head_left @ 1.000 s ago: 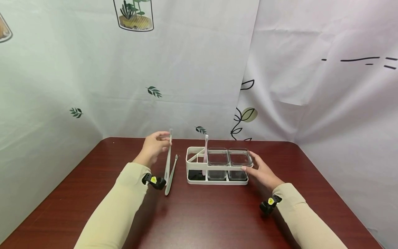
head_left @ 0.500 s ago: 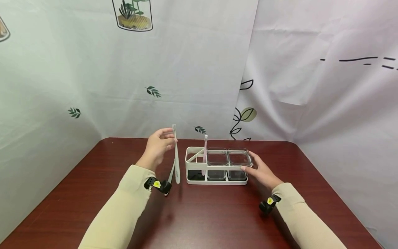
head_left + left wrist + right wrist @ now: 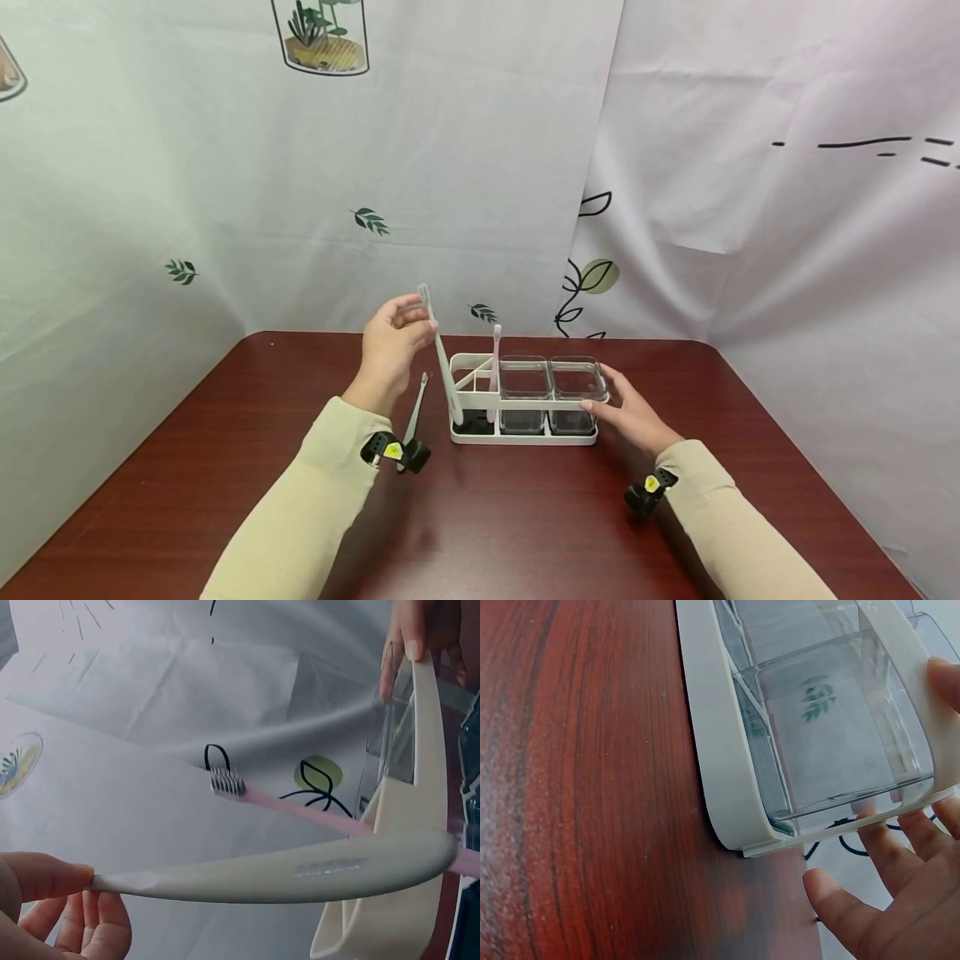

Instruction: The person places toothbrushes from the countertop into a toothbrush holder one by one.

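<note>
My left hand (image 3: 388, 348) pinches a pale grey-green toothbrush (image 3: 446, 375) near its bristled head, thumb against fingers. The brush leans, handle end down, in front of the left section of a white toothbrush holder (image 3: 540, 405). In the left wrist view its handle (image 3: 247, 879) crosses in front of the holder; whether it touches is unclear. A pink toothbrush (image 3: 495, 358) stands in the holder's left section. My right hand (image 3: 636, 417) holds the holder's right end, thumb on the front rail, fingers round the side. A second pale green toothbrush (image 3: 414, 414) lies on the table, partly behind my left wrist.
Two clear square cups, one left (image 3: 525, 379) and one right (image 3: 578, 381), sit in the holder. It stands on a dark red wooden table (image 3: 525, 517). White printed cloth (image 3: 465, 150) hangs behind the table's back edge.
My left hand has carried the toothbrush rightward and up from beside the other brush to the holder's left end, tilting its handle end rightward. My right hand and the holder have stayed in place.
</note>
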